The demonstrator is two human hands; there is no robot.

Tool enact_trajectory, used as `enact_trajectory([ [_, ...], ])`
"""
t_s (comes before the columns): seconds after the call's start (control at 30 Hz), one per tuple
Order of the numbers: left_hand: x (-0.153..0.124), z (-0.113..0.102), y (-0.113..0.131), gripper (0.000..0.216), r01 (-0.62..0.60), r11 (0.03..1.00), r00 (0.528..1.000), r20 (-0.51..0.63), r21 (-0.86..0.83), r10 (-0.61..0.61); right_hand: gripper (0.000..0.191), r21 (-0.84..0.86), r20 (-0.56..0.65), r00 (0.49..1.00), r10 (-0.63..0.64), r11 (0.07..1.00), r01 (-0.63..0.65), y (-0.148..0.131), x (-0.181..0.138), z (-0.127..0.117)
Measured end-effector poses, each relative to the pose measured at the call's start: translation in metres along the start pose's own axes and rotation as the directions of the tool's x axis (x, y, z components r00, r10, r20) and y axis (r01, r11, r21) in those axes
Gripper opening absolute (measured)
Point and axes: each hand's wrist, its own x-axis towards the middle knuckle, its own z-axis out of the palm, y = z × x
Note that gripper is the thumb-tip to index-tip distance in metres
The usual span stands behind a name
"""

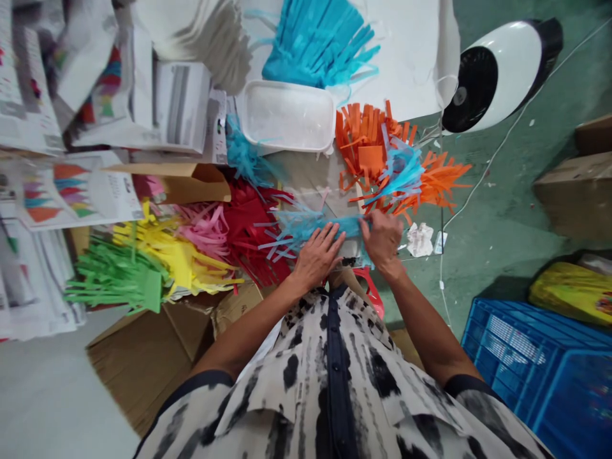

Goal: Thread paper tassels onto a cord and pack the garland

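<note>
A light-blue fringed paper tassel (306,226) lies across the work surface in front of me, its loose strips spread to the left. My left hand (318,255) rests flat on it with fingers stretched out. At the tassel's right end, my right hand (384,239) is closed, fingers pinching the flattened blue band. Just beyond that hand are orange fringed paper tassels (370,159) with a lighter blue bunch (402,167) on top. Red fringed paper (248,233) sits left of the blue strips, near my left hand.
Pink (205,229), yellow (179,258) and green fringe (117,271) lie to the left. Beyond are a white plastic tray (289,116) and bright blue fringe (318,48). Printed packets (71,188) fill the far left. A fan (502,73) and blue crate (530,363) stand right.
</note>
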Motion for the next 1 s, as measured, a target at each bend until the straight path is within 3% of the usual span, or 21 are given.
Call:
enact_trajectory([
  [0.07, 0.0, -0.002, 0.002, 0.06, 0.004, 1.0, 1.0, 0.001, -0.003, -0.004, 0.03, 0.0, -0.122, 0.992, -0.005, 1.0, 0.005, 0.006, -0.009, -0.008],
  [0.13, 0.0, -0.002, 0.003, 0.06, 0.003, 1.0, 1.0, 0.0, -0.001, -0.003, 0.035, 0.001, -0.14, 0.984, -0.111, 0.994, 0.113, 0.008, -0.023, -0.012],
  [0.23, 0.002, -0.002, 0.005, 0.059, 0.005, 1.0, 1.0, -0.011, -0.01, -0.006, 0.042, 0.047, 0.025, 0.921, -0.388, 0.921, 0.386, 0.005, -0.045, -0.008],
  [0.3, 0.0, -0.002, 0.003, 0.059, 0.002, 1.0, 1.0, -0.012, -0.029, -0.002, 0.045, 0.063, 0.102, 0.883, -0.458, 0.889, 0.453, 0.005, -0.053, 0.001],
  [0.47, -0.021, -0.016, -0.02, 0.048, 0.011, 1.0, 0.999, -0.053, -0.028, -0.012, 0.041, 0.045, 0.121, 0.879, -0.461, 0.887, 0.459, 0.018, -0.045, 0.013],
  [0.57, -0.038, -0.032, -0.038, 0.031, 0.093, 0.996, 0.986, -0.143, 0.005, -0.091, 0.035, 0.044, 0.107, 0.867, -0.487, 0.873, 0.485, 0.023, -0.035, 0.014],
  [0.7, -0.035, -0.042, -0.035, 0.02, 0.2, 0.98, 0.945, -0.259, -0.023, -0.199, 0.031, 0.063, 0.118, 0.85, -0.513, 0.858, 0.509, 0.023, -0.026, 0.014],
  [0.83, -0.004, -0.027, -0.009, 0.033, 0.074, 0.995, 0.989, -0.124, -0.065, -0.082, 0.029, 0.046, 0.101, 0.857, -0.505, 0.863, 0.503, 0.017, -0.023, 0.009],
  [1.0, 0.02, -0.005, 0.003, 0.035, 0.121, 0.992, 0.99, -0.068, -0.032, -0.123, 0.023, 0.051, 0.096, 0.867, -0.489, 0.872, 0.487, 0.005, -0.027, -0.003],
])
